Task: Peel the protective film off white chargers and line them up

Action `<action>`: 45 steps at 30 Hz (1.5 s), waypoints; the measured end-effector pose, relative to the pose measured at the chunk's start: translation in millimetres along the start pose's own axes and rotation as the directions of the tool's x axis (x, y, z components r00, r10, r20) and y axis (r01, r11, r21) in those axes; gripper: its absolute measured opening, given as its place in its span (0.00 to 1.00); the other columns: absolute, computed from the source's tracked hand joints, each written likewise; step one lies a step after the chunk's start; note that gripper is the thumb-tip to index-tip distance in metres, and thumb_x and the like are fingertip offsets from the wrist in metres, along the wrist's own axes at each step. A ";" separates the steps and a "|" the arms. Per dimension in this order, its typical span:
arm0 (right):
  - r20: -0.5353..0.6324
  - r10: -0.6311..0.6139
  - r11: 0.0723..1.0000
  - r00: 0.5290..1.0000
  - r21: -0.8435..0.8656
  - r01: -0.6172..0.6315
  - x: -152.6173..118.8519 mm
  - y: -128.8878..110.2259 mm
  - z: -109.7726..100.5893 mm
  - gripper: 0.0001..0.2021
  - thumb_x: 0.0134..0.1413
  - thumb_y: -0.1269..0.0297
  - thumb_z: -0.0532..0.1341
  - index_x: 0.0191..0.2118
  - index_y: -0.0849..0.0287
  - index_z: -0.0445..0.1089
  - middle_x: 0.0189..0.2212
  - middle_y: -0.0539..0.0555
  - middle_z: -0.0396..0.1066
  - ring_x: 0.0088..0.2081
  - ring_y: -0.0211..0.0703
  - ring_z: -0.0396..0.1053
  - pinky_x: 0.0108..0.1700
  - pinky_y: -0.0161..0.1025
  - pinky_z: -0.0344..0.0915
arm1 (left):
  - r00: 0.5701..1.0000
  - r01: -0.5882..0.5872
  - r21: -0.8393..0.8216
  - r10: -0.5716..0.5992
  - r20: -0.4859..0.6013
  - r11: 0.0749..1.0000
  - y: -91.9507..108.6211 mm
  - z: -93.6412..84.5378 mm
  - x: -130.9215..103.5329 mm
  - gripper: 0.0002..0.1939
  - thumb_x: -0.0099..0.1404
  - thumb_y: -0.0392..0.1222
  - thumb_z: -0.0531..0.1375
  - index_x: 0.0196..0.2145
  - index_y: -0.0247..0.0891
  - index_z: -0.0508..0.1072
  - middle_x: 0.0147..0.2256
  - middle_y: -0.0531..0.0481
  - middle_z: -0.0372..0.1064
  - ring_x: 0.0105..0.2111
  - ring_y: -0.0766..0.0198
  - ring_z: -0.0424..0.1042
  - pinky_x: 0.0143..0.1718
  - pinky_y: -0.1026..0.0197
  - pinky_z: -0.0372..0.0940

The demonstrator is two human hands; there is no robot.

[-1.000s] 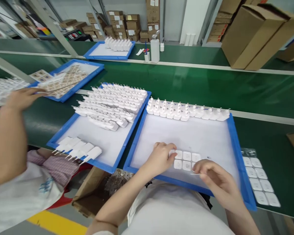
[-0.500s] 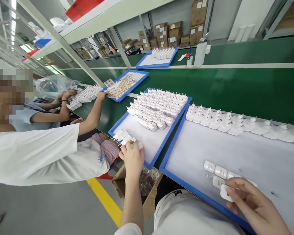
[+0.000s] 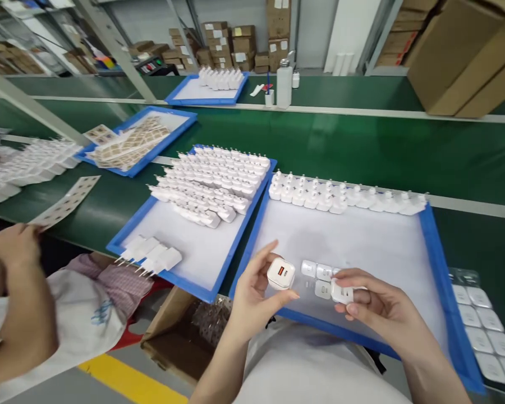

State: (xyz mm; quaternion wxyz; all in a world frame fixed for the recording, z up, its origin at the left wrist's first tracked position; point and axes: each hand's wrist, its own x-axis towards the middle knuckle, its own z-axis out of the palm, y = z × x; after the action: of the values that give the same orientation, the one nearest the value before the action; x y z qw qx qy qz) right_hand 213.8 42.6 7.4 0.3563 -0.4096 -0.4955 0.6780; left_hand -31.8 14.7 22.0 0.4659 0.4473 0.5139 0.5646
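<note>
In the head view my left hand (image 3: 252, 297) grips a white plug charger (image 3: 281, 274), its end with one red port and one smaller port facing up toward me. A small white cover piece (image 3: 341, 292) with port cut-outs is pinched between the thumb and fingers of my right hand (image 3: 382, 311). The two hands are apart, over the front of the right blue-rimmed tray (image 3: 440, 269). Between them lie several similar cover pieces (image 3: 323, 289), partly hidden by my right hand. Rows of white chargers (image 3: 328, 193) line that tray's far edge.
The left blue-rimmed tray (image 3: 223, 269) holds many chargers, with several more at its near corner. Packed white pieces (image 3: 480, 325) lie at the right. A co-worker's arm (image 3: 21, 314) reaches in from the left beside a sticker sheet (image 3: 67, 202). An open carton (image 3: 172, 336) stands below.
My left hand has left the near corner of the left tray and moved right, now with a charger in it. My right hand keeps its cover piece. The view has turned right.
</note>
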 end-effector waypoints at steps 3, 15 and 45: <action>0.007 -0.154 0.987 0.988 -0.048 0.155 1.8 -12.2 -5.6 0.07 0.59 0.62 0.69 0.44 0.52 0.80 0.50 0.57 0.75 0.32 0.40 0.80 0.36 0.36 0.81 | 0.982 -0.104 0.060 0.093 0.165 0.993 -1.2 20.7 7.9 0.22 0.53 0.40 0.76 0.44 0.40 0.77 0.40 0.47 0.73 0.41 0.59 0.74 0.42 0.61 0.70; 0.188 -0.770 0.437 0.610 -0.541 0.718 1.2 -41.3 22.6 0.19 0.63 0.77 0.60 0.56 0.53 0.72 0.46 0.58 0.81 0.50 0.51 0.77 0.48 0.51 0.78 | 0.851 -0.286 0.096 0.207 0.483 0.953 9.1 49.2 7.0 0.21 0.66 0.29 0.58 0.53 0.46 0.61 0.45 0.48 0.65 0.45 0.60 0.69 0.46 0.59 0.67; 0.260 -0.769 0.407 0.584 -0.505 0.761 3.7 -29.4 20.9 0.13 0.64 0.77 0.59 0.52 0.61 0.73 0.48 0.61 0.79 0.58 0.46 0.73 0.58 0.46 0.74 | 0.826 -0.351 0.096 0.260 0.500 0.932 9.1 53.0 -0.4 0.21 0.68 0.29 0.57 0.54 0.44 0.58 0.48 0.45 0.62 0.47 0.58 0.67 0.49 0.56 0.66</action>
State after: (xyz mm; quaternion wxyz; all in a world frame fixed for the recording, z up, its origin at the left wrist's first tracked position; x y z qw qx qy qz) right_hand 195.6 45.5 38.6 0.4896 -0.2281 -0.8017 0.2560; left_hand 19.7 22.7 34.9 0.4385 0.6905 0.3537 0.4538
